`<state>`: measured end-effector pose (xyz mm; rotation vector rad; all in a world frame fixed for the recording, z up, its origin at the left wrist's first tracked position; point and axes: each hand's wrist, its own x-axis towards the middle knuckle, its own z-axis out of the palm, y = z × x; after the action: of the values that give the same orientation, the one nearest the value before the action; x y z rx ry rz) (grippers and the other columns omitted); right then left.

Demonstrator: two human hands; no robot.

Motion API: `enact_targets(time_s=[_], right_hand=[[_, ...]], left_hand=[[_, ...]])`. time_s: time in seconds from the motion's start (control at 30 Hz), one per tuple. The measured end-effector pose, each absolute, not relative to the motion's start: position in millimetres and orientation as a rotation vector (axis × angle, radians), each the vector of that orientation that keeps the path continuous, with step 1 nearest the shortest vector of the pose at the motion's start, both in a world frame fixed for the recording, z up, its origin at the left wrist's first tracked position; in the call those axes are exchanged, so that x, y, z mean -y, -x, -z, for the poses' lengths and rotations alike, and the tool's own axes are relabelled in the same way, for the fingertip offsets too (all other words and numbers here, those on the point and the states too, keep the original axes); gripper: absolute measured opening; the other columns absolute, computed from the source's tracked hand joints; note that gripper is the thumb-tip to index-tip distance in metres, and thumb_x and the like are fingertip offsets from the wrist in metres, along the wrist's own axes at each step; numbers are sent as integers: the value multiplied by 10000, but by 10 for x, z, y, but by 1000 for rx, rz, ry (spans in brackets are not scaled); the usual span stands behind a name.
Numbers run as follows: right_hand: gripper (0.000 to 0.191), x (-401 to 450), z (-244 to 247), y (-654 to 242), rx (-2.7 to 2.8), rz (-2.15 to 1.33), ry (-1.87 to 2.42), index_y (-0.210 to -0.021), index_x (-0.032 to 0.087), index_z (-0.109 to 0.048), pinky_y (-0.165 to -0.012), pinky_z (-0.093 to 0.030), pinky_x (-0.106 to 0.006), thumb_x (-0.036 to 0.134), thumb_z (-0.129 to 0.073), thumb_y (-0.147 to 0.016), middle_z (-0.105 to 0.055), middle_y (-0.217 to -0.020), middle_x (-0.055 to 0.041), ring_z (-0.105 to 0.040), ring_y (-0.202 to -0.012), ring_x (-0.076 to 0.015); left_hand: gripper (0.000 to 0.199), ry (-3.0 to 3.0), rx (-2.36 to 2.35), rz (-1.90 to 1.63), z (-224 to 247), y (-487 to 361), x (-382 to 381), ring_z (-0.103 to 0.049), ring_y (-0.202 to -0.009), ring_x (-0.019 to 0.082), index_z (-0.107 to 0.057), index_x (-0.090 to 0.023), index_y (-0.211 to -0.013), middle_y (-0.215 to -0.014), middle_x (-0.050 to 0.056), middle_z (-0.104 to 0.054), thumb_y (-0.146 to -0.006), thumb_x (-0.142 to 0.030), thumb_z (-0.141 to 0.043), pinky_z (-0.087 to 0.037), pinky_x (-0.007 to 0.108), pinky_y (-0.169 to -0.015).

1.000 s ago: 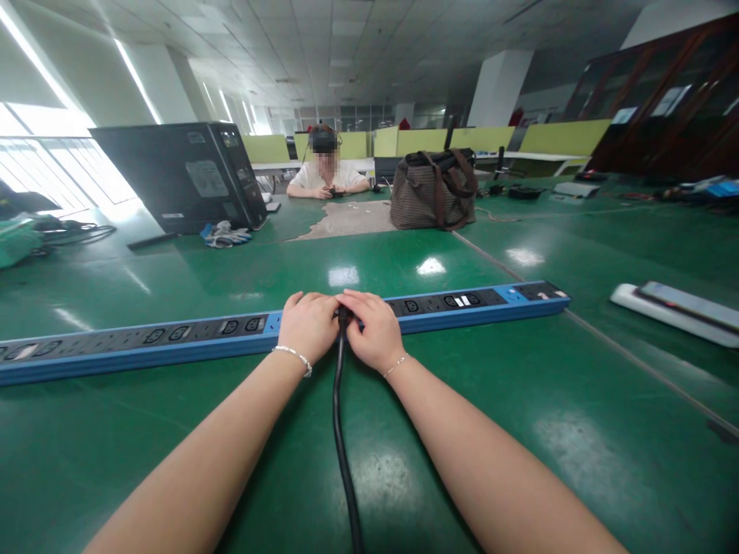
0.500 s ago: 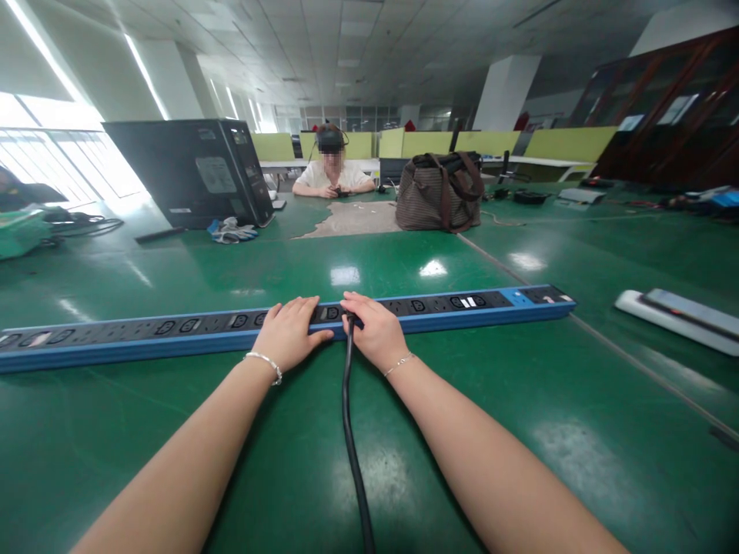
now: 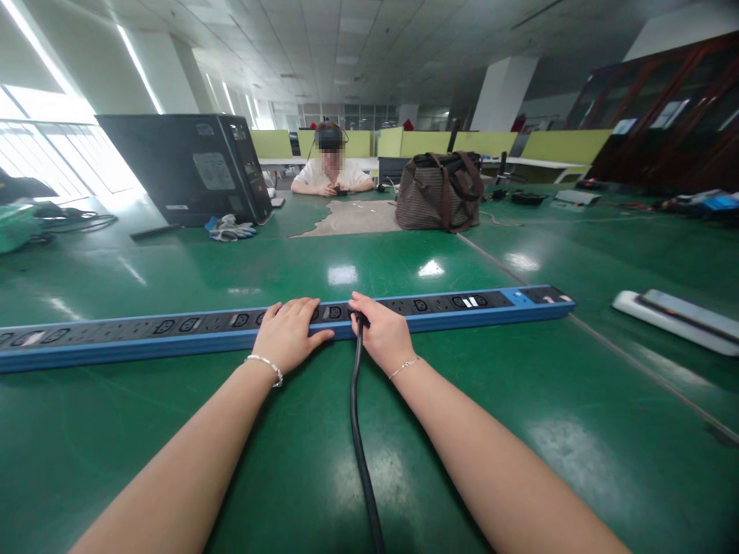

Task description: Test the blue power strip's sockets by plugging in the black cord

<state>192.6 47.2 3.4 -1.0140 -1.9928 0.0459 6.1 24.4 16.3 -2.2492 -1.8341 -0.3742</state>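
Observation:
A long blue power strip (image 3: 485, 315) with black sockets lies across the green table (image 3: 277, 462). My left hand (image 3: 289, 331) rests over the strip near its middle, fingers stretched across the top and thumb out along the front side. Just to the right, my right hand (image 3: 381, 331) is closed around the plug end of a black power cord (image 3: 356, 408), at the strip's socket face. Most of the plug is hidden by my fingers, so how far it sits in a socket cannot be seen. From there the cord runs down toward the table's near edge.
A black computer tower (image 3: 190, 169) stands at the back left, with gloves (image 3: 231, 228) beside it. A brown bag (image 3: 424, 196) sits behind the strip. A white bar-shaped object (image 3: 675, 319) lies at right. Across the table sits a person (image 3: 332, 173) wearing a headset.
My right hand has shifted slightly to the right along the strip, taking the plug end of the cord with it. My left hand stays in place on the strip.

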Motion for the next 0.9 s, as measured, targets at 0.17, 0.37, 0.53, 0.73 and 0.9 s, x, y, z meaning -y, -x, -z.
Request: enact_targets(time_s=[0.17,0.37,0.53,0.73,0.9], right_hand=[[268,-483,-67,-1940,2027,-40,1005,-1019,175,-658,-957,-459,-270,155,-478,-821,-638,-1167,-55,-606,-1046,-135],[265,-466,-88,-1938,2069,-22,990,-1007,145,-660,-952,-457,-271,148,-476,-817,-641,-1157,-86,-605,-1051,-146],[271,-473,-26,-1921,2004,-21,960,-1022,153,-649,-958,-454,-261,148,-458,-829,-638,-1166,-72,-601,-1052,-134],[270,-510,18,-1920,2005,52,891,-1028,154,-640,-982,-440,-320,159,-446,-840,-639,-1147,-88,-574,-1075,-164],[345,-529,23,-1924,2034,54,972,-1159,134,-580,-991,-428,-343,175,-464,-837,-595,-1214,-113,-543,-1116,-192]], left_hand=[[581,2233,1824,404,-145,-74,-232,-476,-1186,270,-468,-210,-1265,-1287,114,-547,-799,-555,-476,-289,445,-1015],[569,2228,1812,419,-149,-80,-223,-475,-1189,267,-468,-205,-1260,-1285,110,-550,-807,-548,-467,-295,449,-1010],[572,2214,1813,406,-144,-73,-231,-479,-1185,269,-471,-209,-1258,-1283,111,-551,-804,-556,-465,-302,434,-1005],[587,2193,1793,406,-141,-84,-242,-499,-1154,272,-486,-197,-1238,-1256,105,-572,-792,-579,-473,-327,428,-978],[598,2167,1795,407,-139,-106,-241,-504,-1146,270,-492,-189,-1226,-1243,101,-581,-792,-599,-457,-329,426,-972]])
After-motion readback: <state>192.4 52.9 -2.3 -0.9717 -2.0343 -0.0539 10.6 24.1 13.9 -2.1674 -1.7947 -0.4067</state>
